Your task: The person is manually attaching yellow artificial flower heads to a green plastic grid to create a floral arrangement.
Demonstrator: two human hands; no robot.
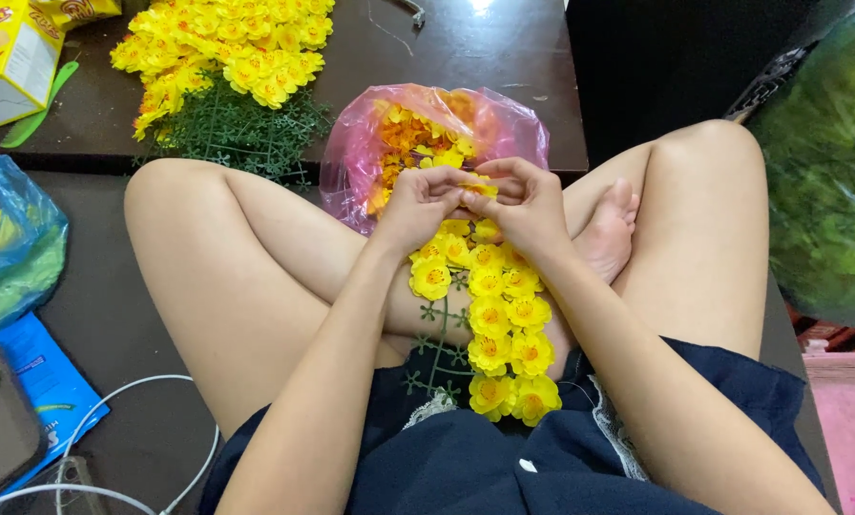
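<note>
Both hands (473,200) together, fingertips pinching a yellow flower (480,190).

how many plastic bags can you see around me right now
3: a pink bag of yellow flowers just beyond the hands, a blue bag at the left edge, a clear bag of green material at right. Others may lie out of view.

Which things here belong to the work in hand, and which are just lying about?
In use:
left hand
right hand
yellow flower pinched between them
flower strand on the lap
pink bag of loose flowers
finished flower pile

Lying about:
yellow box
blue bag
white cable
green bundle
</note>
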